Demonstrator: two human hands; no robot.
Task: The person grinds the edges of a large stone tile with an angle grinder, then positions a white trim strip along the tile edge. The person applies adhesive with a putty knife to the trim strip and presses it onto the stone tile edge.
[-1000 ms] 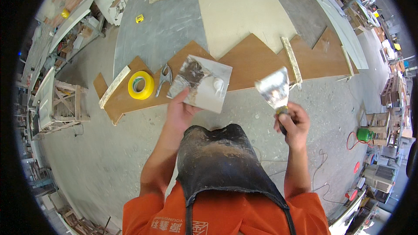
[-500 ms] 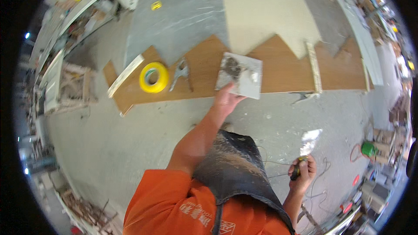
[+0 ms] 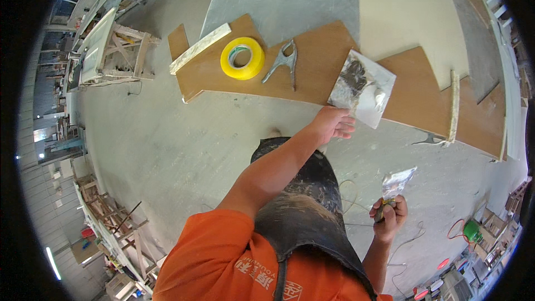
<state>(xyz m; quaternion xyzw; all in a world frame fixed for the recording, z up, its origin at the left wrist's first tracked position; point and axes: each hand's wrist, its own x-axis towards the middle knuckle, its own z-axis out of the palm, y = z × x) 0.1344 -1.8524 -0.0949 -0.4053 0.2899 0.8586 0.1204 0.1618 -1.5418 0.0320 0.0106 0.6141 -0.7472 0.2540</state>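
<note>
My left hand [image 3: 335, 122] is at the near edge of a square white plate [image 3: 374, 92], its fingers loosely stretched beside the corner and not wrapped round it. Dark grey paste [image 3: 353, 75] and a small white lump [image 3: 379, 98] lie on this plate. The plate rests on a brown zigzag-edged board [image 3: 312, 58] and sticks out past its front edge. Lower right, my right hand [image 3: 392, 215] is closed round the dark handle of a putty knife [image 3: 398, 181], its shiny wide blade pointing up and away.
On the board's left lie a yellow tape roll [image 3: 256, 67], a metal spring clamp [image 3: 284, 66] and a pale strip [image 3: 200, 48]. A second clamp [image 3: 430, 140] grips near an upright strip [image 3: 454, 106] at right. Cords [image 3: 409, 239] trail over the floor near a green object [image 3: 472, 231].
The view has swung left, so the board and plate appear farther right. My left hand has loosened from the plate, its thumb no longer on top. My right hand still holds the putty knife.
</note>
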